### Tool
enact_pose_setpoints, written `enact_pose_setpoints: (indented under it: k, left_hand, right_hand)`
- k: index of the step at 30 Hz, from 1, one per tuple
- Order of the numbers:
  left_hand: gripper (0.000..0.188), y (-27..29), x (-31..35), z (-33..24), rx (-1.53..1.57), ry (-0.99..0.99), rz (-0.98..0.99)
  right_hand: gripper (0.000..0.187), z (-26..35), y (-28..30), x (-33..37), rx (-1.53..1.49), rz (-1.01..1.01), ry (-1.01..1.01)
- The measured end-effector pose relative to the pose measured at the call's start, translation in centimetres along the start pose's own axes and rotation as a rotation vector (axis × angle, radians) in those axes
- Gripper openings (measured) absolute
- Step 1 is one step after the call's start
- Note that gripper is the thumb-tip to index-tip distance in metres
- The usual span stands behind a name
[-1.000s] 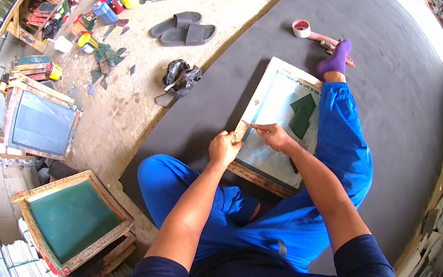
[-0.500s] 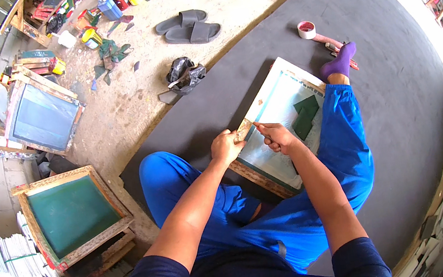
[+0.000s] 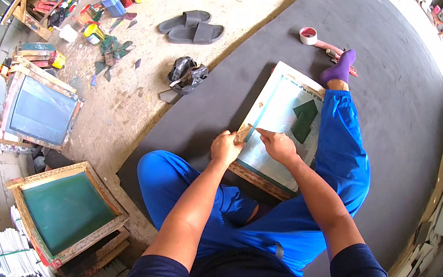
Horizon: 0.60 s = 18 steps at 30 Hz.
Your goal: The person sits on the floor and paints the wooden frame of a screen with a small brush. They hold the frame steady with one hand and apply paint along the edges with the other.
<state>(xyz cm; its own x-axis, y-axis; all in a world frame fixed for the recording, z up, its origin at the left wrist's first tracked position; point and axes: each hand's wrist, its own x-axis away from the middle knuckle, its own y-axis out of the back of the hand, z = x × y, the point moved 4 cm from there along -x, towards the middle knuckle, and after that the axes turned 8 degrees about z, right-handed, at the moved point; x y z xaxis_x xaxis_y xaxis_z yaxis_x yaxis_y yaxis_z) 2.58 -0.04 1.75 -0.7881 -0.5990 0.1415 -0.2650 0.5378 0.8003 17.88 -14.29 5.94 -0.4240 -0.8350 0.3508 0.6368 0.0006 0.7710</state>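
A wooden screen-printing frame (image 3: 263, 102) with pale mesh lies on the dark grey board between my legs. My left hand (image 3: 225, 147) is closed around its left side rail, beside a brown patch on the wood. My right hand (image 3: 278, 145) is over the mesh, its fingers curled and pinching something small and thin whose tip points at the inner edge of that rail; its kind cannot be made out. Dark green scraps (image 3: 305, 121) lie on the mesh right of my right hand.
A tape roll (image 3: 308, 36) and a reddish tool lie near my purple-socked foot (image 3: 339, 68). Black slides (image 3: 194, 27) and a black plastic bag (image 3: 187, 75) are on the floor. A green-meshed frame (image 3: 72, 209) and another screen (image 3: 42, 111) stand at left. White paper stacks (image 3: 21, 271) flank them.
My right hand has shifted slightly down and turned, so its back now faces up more. My left hand keeps its hold on the frame. The view has shifted slightly.
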Motion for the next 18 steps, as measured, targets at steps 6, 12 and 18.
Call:
enact_pose_setpoints:
  k: [6, 12, 18]
  left_hand:
    - [0.045, 0.2, 0.0, -0.3, 0.029, 0.026, 0.042]
    - [0.049, -0.5, 0.0, 0.2, -0.016, -0.004, -0.005]
    - [0.052, -0.7, -0.2, 1.0, -0.031, 0.033, 0.0]
  right_hand:
    - [0.046, 2.9, 1.2, -0.2, 0.241, 0.153, -0.102]
    - [0.05, 1.3, -1.3, -1.2, 0.062, 0.132, -0.06]
    - [0.04, 1.2, 0.4, -0.1, 0.02, 0.148, -0.108]
